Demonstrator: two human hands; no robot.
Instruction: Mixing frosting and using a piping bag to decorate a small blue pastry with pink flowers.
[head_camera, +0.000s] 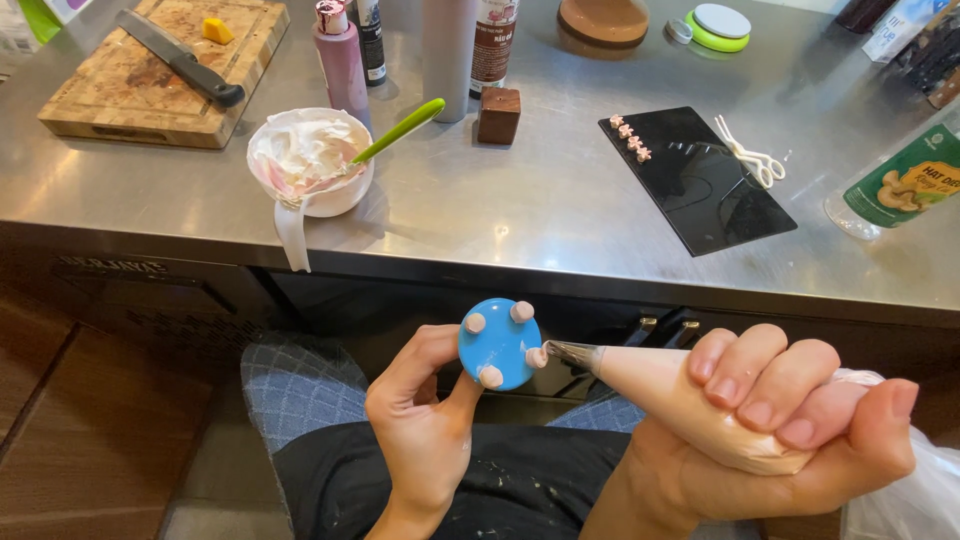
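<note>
The left hand was closed around a small stem, holding up a round blue disc low in the near middle of the scene, in front of the counter's edge and above the person's lap. The disc faced upward and slightly tilted, with four small pale pink dabs of icing spaced around its rim. The right hand gripped a piping bag full of pale pink icing, fingers wrapped tight round its fat end. The bag's metal tip pointed left and met the dab on the disc's right edge.

Farther off, on the steel counter, a white bowl of cream with a green-handled spatula stood to the left. A black tray to the right carried a short row of little pink piped flowers, with white scissors just beside them.
</note>
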